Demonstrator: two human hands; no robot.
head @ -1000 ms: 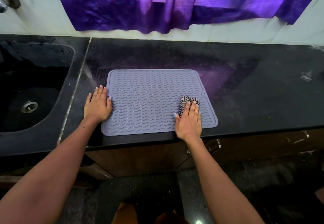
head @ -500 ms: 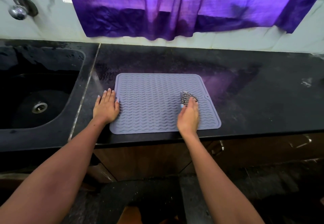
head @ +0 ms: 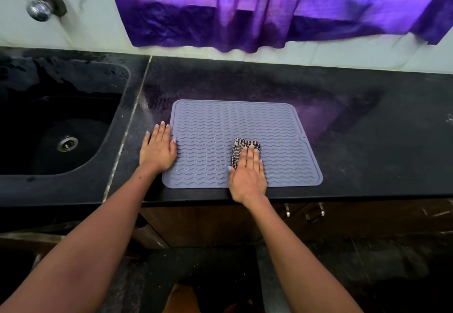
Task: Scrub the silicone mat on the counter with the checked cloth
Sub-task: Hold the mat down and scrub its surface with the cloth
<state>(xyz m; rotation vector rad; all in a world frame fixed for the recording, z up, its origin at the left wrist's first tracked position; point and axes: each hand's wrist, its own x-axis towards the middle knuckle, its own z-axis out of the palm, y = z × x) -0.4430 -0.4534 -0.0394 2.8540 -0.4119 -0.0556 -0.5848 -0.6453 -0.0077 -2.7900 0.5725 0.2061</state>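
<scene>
A grey silicone mat (head: 208, 126) with wavy ridges lies flat on the black counter (head: 355, 141), near its front edge. A folded black-and-white checked cloth (head: 239, 146) sits on the mat's right half. My right hand (head: 247, 173) lies flat on the cloth with straight fingers and presses it onto the mat; most of the cloth is hidden beneath it. My left hand (head: 158, 151) rests flat with straight fingers on the counter, its thumb side over the mat's left edge.
A black sink (head: 49, 126) with a metal drain is set into the counter on the left, a tap (head: 38, 6) above it. A purple curtain (head: 269, 6) hangs over the back wall. Dark cabinet fronts (head: 343, 219) with metal handles stand below the counter.
My right hand has slid the cloth left across the mat and now lies flat on it, after standing on edge half a second ago. The left hand stays at the mat's left edge.
</scene>
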